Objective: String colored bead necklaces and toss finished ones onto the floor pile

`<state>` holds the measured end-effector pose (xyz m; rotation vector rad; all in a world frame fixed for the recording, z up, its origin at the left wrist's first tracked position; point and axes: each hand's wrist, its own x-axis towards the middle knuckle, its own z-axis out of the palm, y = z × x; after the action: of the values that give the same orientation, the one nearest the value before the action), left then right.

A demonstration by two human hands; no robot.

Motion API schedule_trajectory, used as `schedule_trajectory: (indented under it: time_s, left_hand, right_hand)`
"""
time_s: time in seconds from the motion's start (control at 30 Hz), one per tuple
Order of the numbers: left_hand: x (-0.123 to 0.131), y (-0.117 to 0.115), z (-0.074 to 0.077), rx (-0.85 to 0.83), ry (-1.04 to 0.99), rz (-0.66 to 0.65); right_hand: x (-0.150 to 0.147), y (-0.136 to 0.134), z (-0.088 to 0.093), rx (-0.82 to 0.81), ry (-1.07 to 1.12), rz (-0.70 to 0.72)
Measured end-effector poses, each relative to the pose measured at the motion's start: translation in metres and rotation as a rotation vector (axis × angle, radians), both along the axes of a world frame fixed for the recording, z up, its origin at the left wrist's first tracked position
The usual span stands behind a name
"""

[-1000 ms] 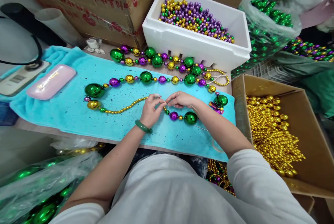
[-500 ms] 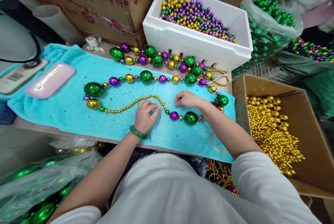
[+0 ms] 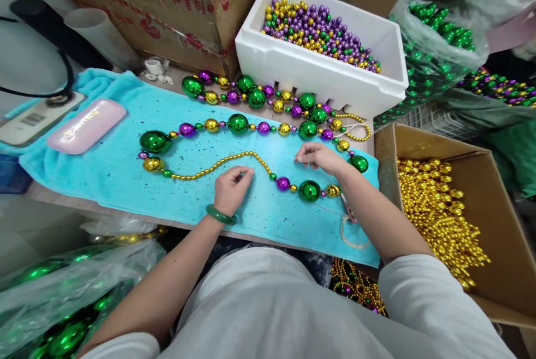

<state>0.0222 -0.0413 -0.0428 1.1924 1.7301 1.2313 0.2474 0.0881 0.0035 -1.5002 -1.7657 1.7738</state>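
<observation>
A bead garland in green, purple and gold lies in a loop on the turquoise towel. Its lower side includes a strand of small gold beads. My left hand, a green bangle at its wrist, is closed in a pinch just below that strand; what its fingertips hold is too small to make out. Inside the loop, my right hand pinches a fine, pale thread, which is hard to follow against the towel. Under my right forearm lies a small pinkish tool, partly covered, beside a loop of cord.
Behind the towel are a second bead garland and a white foam box of small beads. A carton with gold beads stands at right, another carton at back left. A pink case rests on the towel's left.
My right hand has moved right and slightly up, away from the left hand. My left hand's fingers have drawn closer together. The pinkish tool shows more now. The view has shifted slightly.
</observation>
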Motion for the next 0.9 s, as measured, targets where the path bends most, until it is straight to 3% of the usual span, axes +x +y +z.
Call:
schedule_trajectory:
  time_s: [0.13, 0.23, 0.3, 0.43, 0.7, 0.9]
  left_hand:
    - [0.016, 0.017, 0.012, -0.049, -0.567, 0.014]
    - [0.024, 0.027, 0.016, -0.116, -0.885, -0.039]
    - [0.025, 0.03, 0.016, -0.155, -0.967, -0.067]
    - [0.023, 0.031, 0.012, -0.168, -0.945, -0.104]
    - [0.027, 0.025, 0.004, -0.197, -0.621, -0.126]
    - [0.019, 0.03, 0.01, -0.278, -0.509, -0.126]
  right_hand:
    - [-0.02, -0.013, 0.0, -0.235, 0.419, -0.096]
    - [-0.035, -0.018, -0.005, -0.367, 0.505, -0.143]
    - [-0.041, -0.018, -0.01, -0.392, 0.505, -0.174]
    - [-0.045, -0.016, -0.016, -0.346, 0.475, -0.19]
    - [-0.05, -0.021, -0.024, -0.206, 0.18, -0.199]
    - [-0.043, -0.02, -0.012, -0.106, 0.144, -0.154]
